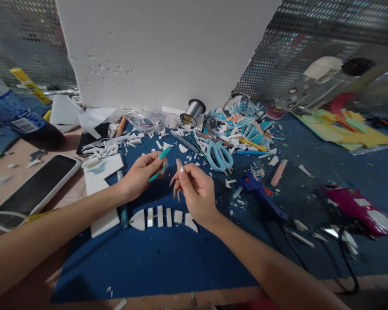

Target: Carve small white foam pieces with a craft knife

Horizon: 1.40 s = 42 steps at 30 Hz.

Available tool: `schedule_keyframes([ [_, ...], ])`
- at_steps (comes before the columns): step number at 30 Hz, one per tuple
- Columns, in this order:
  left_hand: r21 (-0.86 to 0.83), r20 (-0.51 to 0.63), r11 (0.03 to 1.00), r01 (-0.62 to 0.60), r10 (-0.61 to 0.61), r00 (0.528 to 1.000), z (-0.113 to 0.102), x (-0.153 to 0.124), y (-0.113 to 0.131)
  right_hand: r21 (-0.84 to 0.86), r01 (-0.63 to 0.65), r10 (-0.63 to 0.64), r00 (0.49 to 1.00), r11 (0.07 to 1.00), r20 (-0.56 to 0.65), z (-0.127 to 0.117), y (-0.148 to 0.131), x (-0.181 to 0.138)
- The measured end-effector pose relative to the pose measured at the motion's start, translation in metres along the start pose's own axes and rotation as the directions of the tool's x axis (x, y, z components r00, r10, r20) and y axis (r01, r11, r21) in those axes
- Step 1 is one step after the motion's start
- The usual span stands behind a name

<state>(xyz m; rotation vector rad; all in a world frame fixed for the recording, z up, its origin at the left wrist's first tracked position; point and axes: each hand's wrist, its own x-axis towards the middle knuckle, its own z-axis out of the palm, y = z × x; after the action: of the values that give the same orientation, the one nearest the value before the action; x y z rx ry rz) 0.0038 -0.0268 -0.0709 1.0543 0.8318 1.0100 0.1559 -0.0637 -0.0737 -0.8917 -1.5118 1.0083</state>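
Left hand [139, 174] gripping slim teal tool [164, 153], right hand [197, 193] curled, possibly pinching

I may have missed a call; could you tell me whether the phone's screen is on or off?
Off: the phone lies face up, its screen plain black.

Blue scissors [221, 151], a wire spool [192, 113] and a phone [35, 186] lie about.

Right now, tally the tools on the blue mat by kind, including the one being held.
Scissors: 1
Glue guns: 2, blue glue gun and magenta glue gun
Wire spool: 1
Teal tool, gripped in the left hand: 1
Total: 5
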Motion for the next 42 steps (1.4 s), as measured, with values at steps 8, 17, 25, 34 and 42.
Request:
schedule_keyframes([
  [8, -0.022, -0.003, 1.000, 0.001, -0.001, 1.000, -0.0011, 0.0002, -0.0008, -0.014, -0.008, 0.008, 1.000, 1.000, -0.015, 0.0003, 0.0006, 0.0003],
  [17, 0.005, -0.002, 1.000, -0.003, 0.003, 1.000, -0.0016, 0.0001, -0.0012, -0.005, -0.006, 0.006, 1.000, 1.000, -0.015, 0.0010, -0.0023, 0.0023],
  [25, 0.047, -0.001, 0.999, -0.016, 0.016, 1.000, -0.0014, -0.0003, -0.0013, -0.007, -0.021, 0.021, 1.000, 1.000, -0.010, 0.0004, -0.0004, 0.0007],
  [34, 0.062, 0.002, 0.997, -0.045, 0.045, 0.999, -0.0028, 0.0005, -0.0027, -0.013, -0.031, 0.031, 1.000, 0.999, 0.004, -0.0001, 0.0008, 0.0008],
  [42, 0.149, -0.021, 0.987, -0.057, 0.060, 0.998, -0.0023, -0.0005, -0.0015, 0.034, -0.094, 0.093, 0.996, 0.995, 0.009, 0.0013, 0.0007, 0.0007],
])
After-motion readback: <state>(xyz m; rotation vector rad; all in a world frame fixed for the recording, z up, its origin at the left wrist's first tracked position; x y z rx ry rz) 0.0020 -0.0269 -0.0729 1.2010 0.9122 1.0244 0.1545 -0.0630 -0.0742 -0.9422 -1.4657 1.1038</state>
